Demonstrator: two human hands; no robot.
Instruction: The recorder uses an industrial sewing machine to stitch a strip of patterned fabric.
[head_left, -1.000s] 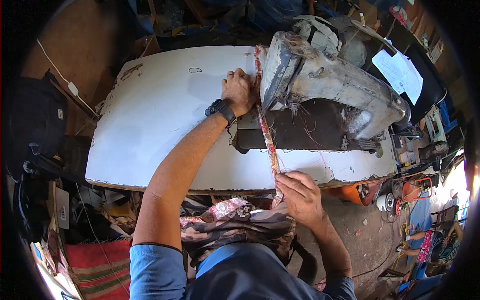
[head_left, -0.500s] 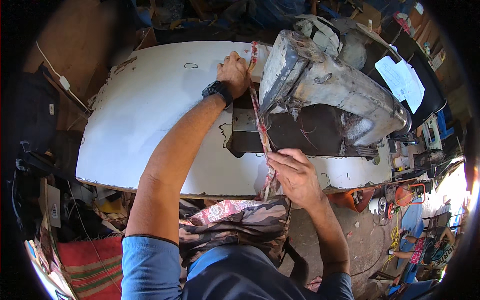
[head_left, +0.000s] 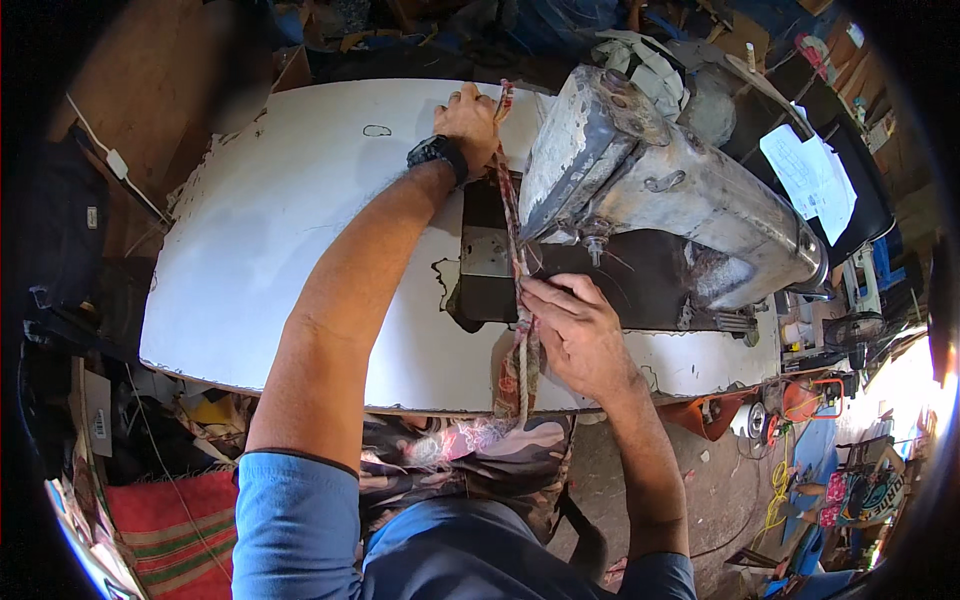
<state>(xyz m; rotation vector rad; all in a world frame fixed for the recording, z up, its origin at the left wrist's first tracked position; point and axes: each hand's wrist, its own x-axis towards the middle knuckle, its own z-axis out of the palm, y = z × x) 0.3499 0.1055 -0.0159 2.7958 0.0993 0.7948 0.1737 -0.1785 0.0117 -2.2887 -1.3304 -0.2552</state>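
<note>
A narrow strip of red-and-white floral fabric (head_left: 508,205) runs from far to near, just left of the sewing machine needle area. White cord (head_left: 523,372) shows along its near part, where the fabric lies loose beside it over the table's front edge. My left hand (head_left: 468,120), with a black watch at the wrist, is closed on the strip's far part. Close to the front, my right hand (head_left: 578,330) pinches the strip between thumb and fingers. The worn grey sewing machine (head_left: 690,190) stands to the right of the strip. Blurred floral fabric (head_left: 455,445) lies across my lap.
A white tabletop (head_left: 270,240) with chipped edges spreads left of the machine. White paper (head_left: 808,180) lies at the back right. A striped red cloth (head_left: 165,525) is at the lower left. Another person (head_left: 860,490) is at the far right.
My right hand has shifted slightly left and away from me along the strip. The strip's near end now hangs straighter, with the cord exposed; the lap fabric has moved.
</note>
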